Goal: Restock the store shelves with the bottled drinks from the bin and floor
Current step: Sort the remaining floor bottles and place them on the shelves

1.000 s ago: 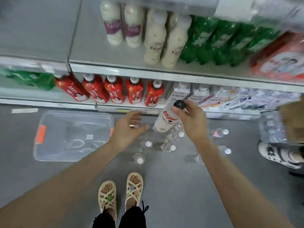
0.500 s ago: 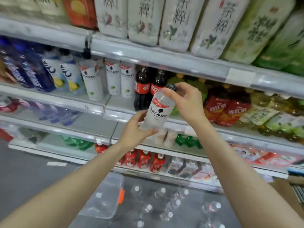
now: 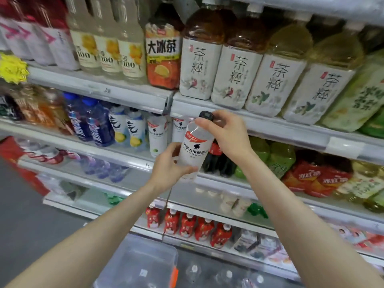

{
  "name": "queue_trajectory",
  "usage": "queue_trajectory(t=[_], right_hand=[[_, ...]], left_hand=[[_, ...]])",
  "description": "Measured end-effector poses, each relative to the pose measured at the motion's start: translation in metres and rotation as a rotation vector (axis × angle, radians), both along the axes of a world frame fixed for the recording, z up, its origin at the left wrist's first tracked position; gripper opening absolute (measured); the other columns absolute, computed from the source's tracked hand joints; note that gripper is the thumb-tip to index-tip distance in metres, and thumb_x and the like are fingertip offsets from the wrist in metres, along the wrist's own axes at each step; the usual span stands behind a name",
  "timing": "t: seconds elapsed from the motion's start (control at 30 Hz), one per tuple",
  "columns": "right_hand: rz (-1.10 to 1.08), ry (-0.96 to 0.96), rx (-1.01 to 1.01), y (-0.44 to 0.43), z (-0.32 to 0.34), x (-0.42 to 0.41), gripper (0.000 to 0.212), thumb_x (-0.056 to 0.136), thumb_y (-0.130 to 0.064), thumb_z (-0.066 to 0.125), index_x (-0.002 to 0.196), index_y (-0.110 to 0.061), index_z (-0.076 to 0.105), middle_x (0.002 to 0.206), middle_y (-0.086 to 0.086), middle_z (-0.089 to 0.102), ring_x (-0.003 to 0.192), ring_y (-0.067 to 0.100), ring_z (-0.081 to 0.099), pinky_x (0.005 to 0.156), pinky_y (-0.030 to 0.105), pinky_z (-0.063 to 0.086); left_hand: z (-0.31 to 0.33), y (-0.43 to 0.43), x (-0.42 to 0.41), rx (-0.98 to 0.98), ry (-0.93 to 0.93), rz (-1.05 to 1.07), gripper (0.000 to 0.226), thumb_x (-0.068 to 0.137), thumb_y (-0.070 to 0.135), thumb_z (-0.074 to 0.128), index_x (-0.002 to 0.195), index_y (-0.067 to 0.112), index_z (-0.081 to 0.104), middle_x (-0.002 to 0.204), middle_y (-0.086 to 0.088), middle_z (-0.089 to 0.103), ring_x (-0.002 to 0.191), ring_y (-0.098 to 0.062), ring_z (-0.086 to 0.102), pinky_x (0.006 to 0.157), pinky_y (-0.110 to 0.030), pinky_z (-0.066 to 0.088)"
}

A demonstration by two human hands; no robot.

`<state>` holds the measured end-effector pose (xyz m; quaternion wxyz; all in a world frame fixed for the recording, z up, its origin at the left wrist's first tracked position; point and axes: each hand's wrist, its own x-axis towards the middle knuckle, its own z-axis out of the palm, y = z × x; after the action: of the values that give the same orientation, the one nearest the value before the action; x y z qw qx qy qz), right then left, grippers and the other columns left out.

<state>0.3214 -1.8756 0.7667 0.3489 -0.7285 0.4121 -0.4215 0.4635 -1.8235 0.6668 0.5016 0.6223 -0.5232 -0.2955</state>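
My left hand point(image 3: 171, 166) cups and my right hand point(image 3: 225, 136) grips one white-labelled, black-capped plastic bottle point(image 3: 194, 151), not yet shelved; small clear bottles point(image 3: 228, 274) wait on the floor point(image 3: 31, 215).

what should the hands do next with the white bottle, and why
Probably ease the white bottle forward onto the shelf beside the matching bottles. The right hand grips its cap, the left hand holds its base, and it hangs tilted in front of that row.

Shop: shelves point(image 3: 99, 88) of bottled drinks point(image 3: 199, 59)
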Motion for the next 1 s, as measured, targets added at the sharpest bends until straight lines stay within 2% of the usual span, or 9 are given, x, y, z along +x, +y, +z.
queue_trajectory(t=[0.2,0.27,0.33,0.4,0.47,0.63,0.77,0.87,1.0], right_hand=[[-0.02,-0.064,0.049,-0.009,-0.015,0.034,0.016,0.08,-0.032,0.076,0.088,-0.021,0.068,0.086,-0.008,0.072,0.079,0.002,0.067,0.066,0.017,0.051],[-0.036,-0.064,0.064,-0.014,-0.031,0.04,0.022,0.079,-0.028,0.077,0.098,-0.019,0.069,0.095,-0.008,0.072,0.086,0.003,0.067,0.071,0.02,0.052],[-0.043,-0.086,0.089,-0.015,-0.05,0.045,0.033,0.077,-0.025,0.079,0.107,-0.017,0.069,0.102,-0.007,0.072,0.095,0.008,0.067,0.085,0.031,0.054],[0.001,-0.119,0.127,-0.013,-0.068,0.049,0.041,0.077,-0.019,0.079,0.116,-0.018,0.065,0.105,-0.008,0.072,0.099,0.007,0.067,0.084,0.027,0.053],[0.042,-0.145,0.185,-0.015,-0.084,0.056,0.045,0.079,-0.011,0.076,0.12,-0.021,0.061,0.104,-0.013,0.071,0.093,0.001,0.066,0.078,0.019,0.05],[0.028,-0.119,0.224,-0.033,-0.106,0.071,0.035,0.082,-0.008,0.073,0.11,-0.025,0.06,0.082,-0.02,0.067,0.068,-0.004,0.059,0.067,0.017,0.045],[-0.009,-0.117,0.236,-0.05,-0.119,0.08,0.036,0.082,-0.013,0.074,0.109,-0.032,0.059,0.096,-0.008,0.07,0.076,-0.004,0.062,0.069,0.018,0.046],[-0.008,-0.105,0.232,-0.061,-0.124,0.084,0.038,0.083,-0.009,0.072,0.11,-0.032,0.058,0.097,-0.008,0.07,0.075,-0.007,0.062,0.067,0.012,0.045],[0.002,-0.104,0.226,-0.074,-0.129,0.085,0.045,0.084,-0.011,0.071,0.124,-0.025,0.056,0.115,-0.002,0.068,0.095,0.0,0.065,0.077,0.016,0.048]], left_hand=[[-0.01,-0.019,0.038,0.018,-0.045,-0.024,0.068,0.061,0.02,0.088,0.119,0.016,0.053,0.11,0.006,0.064,0.105,-0.012,0.059,0.092,-0.039,0.051],[-0.019,-0.024,0.047,0.026,-0.047,-0.017,0.068,0.06,0.02,0.088,0.119,0.016,0.054,0.11,0.005,0.064,0.105,-0.013,0.059,0.092,-0.04,0.051],[-0.029,-0.03,0.055,0.043,-0.046,-0.017,0.069,0.059,0.02,0.088,0.119,0.016,0.053,0.108,0.006,0.063,0.103,-0.012,0.059,0.091,-0.038,0.052],[-0.039,-0.035,0.061,0.05,-0.056,-0.02,0.072,0.057,0.021,0.089,0.12,0.016,0.054,0.109,0.004,0.064,0.103,-0.013,0.06,0.09,-0.04,0.053],[-0.051,-0.043,0.067,0.067,-0.065,-0.024,0.073,0.056,0.022,0.09,0.12,0.014,0.055,0.111,0.001,0.065,0.103,-0.014,0.06,0.089,-0.04,0.053],[-0.076,-0.064,0.076,0.099,-0.052,-0.013,0.07,0.058,0.024,0.089,0.119,0.018,0.053,0.11,0.002,0.066,0.102,-0.014,0.061,0.087,-0.041,0.053],[-0.09,-0.08,0.079,0.112,-0.041,-0.016,0.067,0.06,0.024,0.088,0.117,0.017,0.053,0.111,0.0,0.066,0.103,-0.018,0.061,0.086,-0.043,0.054],[-0.094,-0.089,0.078,0.102,0.002,-0.011,0.065,0.064,0.017,0.086,0.12,0.012,0.052,0.115,-0.003,0.065,0.106,-0.018,0.06,0.09,-0.035,0.051],[-0.1,-0.101,0.075,0.086,0.024,-0.005,0.069,0.066,0.017,0.084,0.126,0.012,0.05,0.119,-0.003,0.063,0.11,-0.021,0.058,0.095,-0.041,0.049]])
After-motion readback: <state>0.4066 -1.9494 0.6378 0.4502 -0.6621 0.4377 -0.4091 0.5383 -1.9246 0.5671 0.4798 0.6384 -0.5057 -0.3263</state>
